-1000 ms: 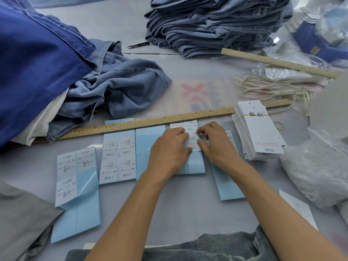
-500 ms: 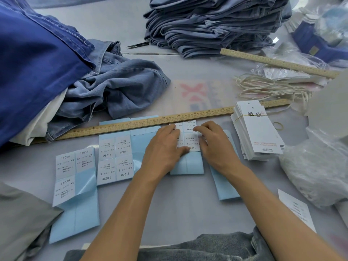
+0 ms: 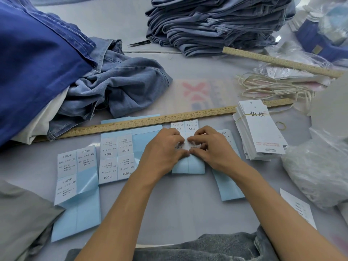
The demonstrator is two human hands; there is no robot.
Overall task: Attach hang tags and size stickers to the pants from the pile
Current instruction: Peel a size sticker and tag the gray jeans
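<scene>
- My left hand (image 3: pixel 165 149) and right hand (image 3: pixel 212 149) meet over the pale-blue backing sheet of white size-L stickers (image 3: pixel 188 164), just on my side of the long wooden ruler (image 3: pixel 150 120); that ruler is the landmark for every position below.
- Both hands have curled fingertips pinching at one white sticker near the sheet's centre line. Whether its edge has lifted, I cannot tell.
- Recommended technique, as I judge it: hold the backing flat with the left hand, raise one corner with the right, then peel low and slowly so the sticker neither curls nor tears.
- Keep fingertips off the adhesive face.
- The XS sheet (image 3: pixel 77 185) and S sheet (image 3: pixel 116 159) lie on the near side of the ruler, to the left of my hands.
- The banded stack of white card hang tags (image 3: pixel 261 129) sits at the ruler's right end.
- The cream tag strings (image 3: pixel 271 87) lie just beyond that end.
- The folded pile of blue denim pants (image 3: pixel 216 23) stands well beyond the ruler. Crumpled blue denim pants (image 3: pixel 120 87) lie past its left half.
- A grey denim garment (image 3: pixel 207 247) lies at the near table edge, nearest to me.
</scene>
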